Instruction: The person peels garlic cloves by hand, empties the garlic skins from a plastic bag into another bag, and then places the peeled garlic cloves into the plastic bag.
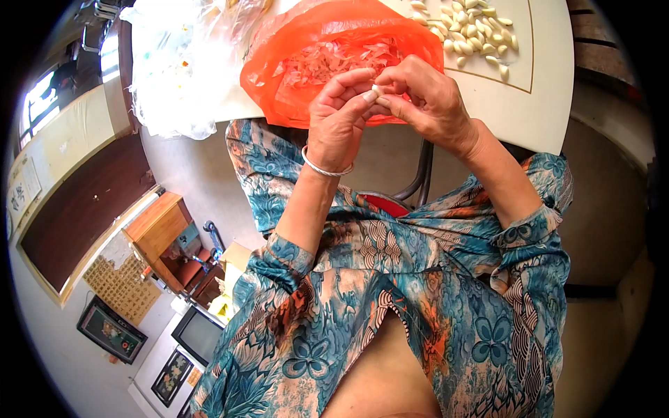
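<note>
My left hand [338, 118] and my right hand [428, 101] meet over the near edge of a red plastic bag [261, 76]. Between their fingertips is a small pale garlic clove [376, 90], pinched by both hands and partly covered by the fingers. The bag lies open on the table, with a heap of thin papery garlic skins [324, 61] inside it. To the right of the bag, a pile of peeled garlic cloves [475, 31] is spread on the white tabletop [519, 111].
A clear plastic bag [171, 76] lies on the table left of the red one and hangs over the edge. Below the table edge are a dark curved metal tube [420, 174] and a bit of red seat [383, 203]. A wooden cabinet [159, 223] stands at the far left.
</note>
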The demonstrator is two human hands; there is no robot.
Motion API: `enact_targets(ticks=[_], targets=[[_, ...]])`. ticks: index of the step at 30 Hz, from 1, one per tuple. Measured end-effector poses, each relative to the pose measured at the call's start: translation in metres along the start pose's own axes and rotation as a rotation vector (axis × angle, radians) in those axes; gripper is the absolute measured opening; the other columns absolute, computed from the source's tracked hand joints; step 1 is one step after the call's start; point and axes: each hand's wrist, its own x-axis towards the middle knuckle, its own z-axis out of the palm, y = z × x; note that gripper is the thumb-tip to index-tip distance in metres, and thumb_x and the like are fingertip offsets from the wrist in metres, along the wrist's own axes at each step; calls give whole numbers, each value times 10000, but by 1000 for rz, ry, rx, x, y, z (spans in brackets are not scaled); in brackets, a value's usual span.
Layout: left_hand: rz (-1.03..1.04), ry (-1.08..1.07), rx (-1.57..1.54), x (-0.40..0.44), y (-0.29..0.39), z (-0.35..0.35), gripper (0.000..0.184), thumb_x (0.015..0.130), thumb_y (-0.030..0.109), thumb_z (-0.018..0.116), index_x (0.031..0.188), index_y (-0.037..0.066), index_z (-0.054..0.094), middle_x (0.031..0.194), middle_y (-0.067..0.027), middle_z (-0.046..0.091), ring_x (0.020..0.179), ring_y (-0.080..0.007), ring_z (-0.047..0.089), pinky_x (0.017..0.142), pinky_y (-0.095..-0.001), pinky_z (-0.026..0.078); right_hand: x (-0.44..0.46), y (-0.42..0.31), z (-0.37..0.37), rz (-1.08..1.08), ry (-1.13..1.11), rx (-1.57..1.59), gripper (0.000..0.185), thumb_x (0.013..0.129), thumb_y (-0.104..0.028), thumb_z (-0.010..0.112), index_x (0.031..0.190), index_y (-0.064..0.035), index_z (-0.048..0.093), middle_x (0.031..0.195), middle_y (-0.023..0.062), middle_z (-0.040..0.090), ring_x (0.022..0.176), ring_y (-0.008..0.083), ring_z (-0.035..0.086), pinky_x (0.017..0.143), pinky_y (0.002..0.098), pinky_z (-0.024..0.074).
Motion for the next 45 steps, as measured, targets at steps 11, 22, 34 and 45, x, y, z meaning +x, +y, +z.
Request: enact_targets(ticks=[11,22,34,45], targets=[[34,-80,126,2,4,-6,348,845,-48,518,1190,-44,468,1000,-141,614,905,-196,613,811,-313,515,-6,1,2,95,-1,116,204,742,-41,684,914,-44,575,796,75,571,693,199,596,599,296,486],[5,-80,259,4,10,-5,354,838,-30,549,1184,-36,473,975,-116,624,886,-162,611,786,-282,516,-3,-1,1,43,-43,59,209,744,-29,669,930,-39,574,793,81,579,682,185,596,595,278,487],[-32,-45,229,4,4,-10,156,865,9,532,1009,-45,557,878,-141,644,727,-197,648,674,-289,552,-2,7,-1,62,-48,100,91,791,-55,579,866,-10,603,749,112,604,653,204,609,594,292,486],[-72,-18,141,3,3,-10,141,869,23,537,987,-45,572,876,-131,649,737,-183,650,661,-266,550,-5,6,3,57,-1,-56,85,823,-108,570,804,-31,541,719,123,597,638,269,617,560,337,490]])
